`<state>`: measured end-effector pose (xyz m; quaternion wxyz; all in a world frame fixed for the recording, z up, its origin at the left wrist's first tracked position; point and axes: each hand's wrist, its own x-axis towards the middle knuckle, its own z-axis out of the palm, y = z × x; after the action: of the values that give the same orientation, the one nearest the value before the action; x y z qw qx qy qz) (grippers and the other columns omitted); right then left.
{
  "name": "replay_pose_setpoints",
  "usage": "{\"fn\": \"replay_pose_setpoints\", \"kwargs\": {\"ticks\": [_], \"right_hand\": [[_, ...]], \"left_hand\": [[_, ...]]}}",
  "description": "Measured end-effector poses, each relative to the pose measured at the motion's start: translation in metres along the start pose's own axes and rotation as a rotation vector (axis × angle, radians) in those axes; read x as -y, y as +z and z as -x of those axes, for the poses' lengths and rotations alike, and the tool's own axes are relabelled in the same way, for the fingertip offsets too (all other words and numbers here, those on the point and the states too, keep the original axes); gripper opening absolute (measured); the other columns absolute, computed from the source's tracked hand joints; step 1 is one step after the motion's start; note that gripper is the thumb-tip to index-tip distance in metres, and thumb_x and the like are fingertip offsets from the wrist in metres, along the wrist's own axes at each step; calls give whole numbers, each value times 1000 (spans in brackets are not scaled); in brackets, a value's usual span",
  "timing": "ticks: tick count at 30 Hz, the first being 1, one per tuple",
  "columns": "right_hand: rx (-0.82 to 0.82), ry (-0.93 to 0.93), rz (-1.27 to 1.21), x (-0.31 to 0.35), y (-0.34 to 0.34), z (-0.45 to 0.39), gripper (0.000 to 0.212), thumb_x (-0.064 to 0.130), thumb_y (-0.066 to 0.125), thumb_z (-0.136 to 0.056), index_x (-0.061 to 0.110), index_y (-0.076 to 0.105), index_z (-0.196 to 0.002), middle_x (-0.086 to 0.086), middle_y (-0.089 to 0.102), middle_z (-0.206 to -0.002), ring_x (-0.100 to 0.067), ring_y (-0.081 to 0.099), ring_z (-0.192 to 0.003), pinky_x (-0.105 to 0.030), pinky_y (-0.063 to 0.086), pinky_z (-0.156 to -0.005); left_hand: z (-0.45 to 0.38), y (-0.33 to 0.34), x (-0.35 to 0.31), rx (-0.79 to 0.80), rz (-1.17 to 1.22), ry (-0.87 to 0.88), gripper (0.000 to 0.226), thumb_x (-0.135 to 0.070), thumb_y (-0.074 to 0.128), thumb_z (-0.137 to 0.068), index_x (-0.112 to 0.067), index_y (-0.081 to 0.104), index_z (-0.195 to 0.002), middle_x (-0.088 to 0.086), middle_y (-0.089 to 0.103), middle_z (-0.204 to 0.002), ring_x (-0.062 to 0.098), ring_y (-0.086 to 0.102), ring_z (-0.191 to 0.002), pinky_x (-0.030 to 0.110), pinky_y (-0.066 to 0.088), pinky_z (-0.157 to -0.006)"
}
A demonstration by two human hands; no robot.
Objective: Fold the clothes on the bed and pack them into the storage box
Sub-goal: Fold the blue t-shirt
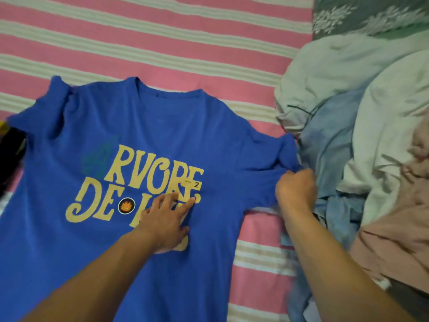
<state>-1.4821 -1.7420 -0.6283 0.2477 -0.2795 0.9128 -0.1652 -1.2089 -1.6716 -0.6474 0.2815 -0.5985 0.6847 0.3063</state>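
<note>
A blue T-shirt [144,126] with yellow lettering lies spread front-up on the pink and white striped bed [162,38]. My left hand [163,219] presses flat on the print at the shirt's chest, fingers straight and spread. My right hand [296,189] grips the edge of the shirt's right sleeve, fingers curled round the blue cloth. The left sleeve lies bunched at the upper left. No storage box is in view.
A heap of unfolded clothes [362,140] in white, pale blue and pink fills the right side of the bed. A grey floral pillow [371,15] lies at the top right. A dark object [10,159] sits at the left edge beside the shirt.
</note>
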Motion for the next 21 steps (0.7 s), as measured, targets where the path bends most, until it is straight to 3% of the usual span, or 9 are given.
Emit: {"fn": "replay_pose_setpoints", "kwargs": {"ticks": [3, 5, 7, 9, 11, 13, 15, 17, 21], "right_hand": [[140, 37, -141, -14, -6, 20, 32, 20, 48, -97, -4, 57, -117, -30, 60, -122, -46, 56, -113, -45, 43, -89], [214, 52, -308, -8, -7, 24, 23, 28, 55, -85, 7, 64, -89, -19, 66, -96, -40, 61, -95, -47, 47, -83], [197, 22, -409, 5, -10, 24, 20, 33, 55, -72, 16, 52, -62, -4, 55, -66, -31, 53, -71, -50, 47, -72], [200, -127, -378, 32, -13, 32, 32, 26, 57, -80, 17, 39, -55, 1, 42, -57, -26, 42, -62, -42, 37, -62], [281, -355, -238, 67, -6, 53, 40, 20, 52, -93, 14, 37, -56, -3, 44, -58, -26, 41, -60, -38, 34, -59], [430, -616, -48, 104, 15, 89, 45, 26, 43, -100, 9, 42, -58, -9, 52, -65, -30, 49, -69, -36, 36, -63], [589, -869, 249, 125, 44, 129, 47, 32, 32, -106, 6, 60, -80, -20, 62, -92, -38, 56, -93, -39, 43, -77], [693, -1020, 497, 125, 69, 159, 47, 35, 27, -109, 8, 65, -113, -24, 61, -116, -40, 54, -111, -43, 44, -90], [531, -1026, 626, 97, 99, 144, 24, 27, 43, -101, 12, 59, -90, -14, 64, -108, -39, 59, -101, -41, 47, -82]], "left_hand": [[-2, -12, -2, 47, 26, 12, 74, -58, 47, -99, -49, 2, -158, -2, 7, -164, 29, 3, -151, 52, 33, -117], [-3, -21, -2, 77, 97, 17, 72, -56, 49, -98, -47, 11, -158, 0, 12, -162, 30, 6, -150, 48, 26, -121], [0, -31, 1, 110, 257, 16, 61, -52, 50, -99, -45, 27, -156, 0, 21, -159, 28, 15, -149, 43, 23, -121], [7, -43, 8, 67, 617, -4, 43, -46, 52, -101, -42, 49, -143, -4, 41, -150, 21, 38, -140, 40, 37, -112], [16, -51, 16, -70, 1147, -92, 28, -38, 56, -102, -36, 64, -129, -9, 60, -133, 14, 55, -127, 35, 44, -101], [22, -52, 32, -175, 1671, -174, 25, -34, 56, -102, -26, 69, -122, -5, 70, -123, 16, 65, -118, 38, 48, -103], [27, -46, 47, -141, 2102, -175, 33, -39, 51, -103, -16, 67, -121, 3, 74, -114, 21, 71, -106, 40, 52, -96], [26, -31, 55, -106, 2183, -202, 37, -42, 46, -105, -15, 65, -121, 4, 74, -112, 22, 71, -102, 39, 51, -91], [30, 6, 56, -186, 2078, -195, 26, -31, 52, -103, -19, 66, -123, 0, 75, -116, 17, 70, -109, 37, 51, -101]]}}
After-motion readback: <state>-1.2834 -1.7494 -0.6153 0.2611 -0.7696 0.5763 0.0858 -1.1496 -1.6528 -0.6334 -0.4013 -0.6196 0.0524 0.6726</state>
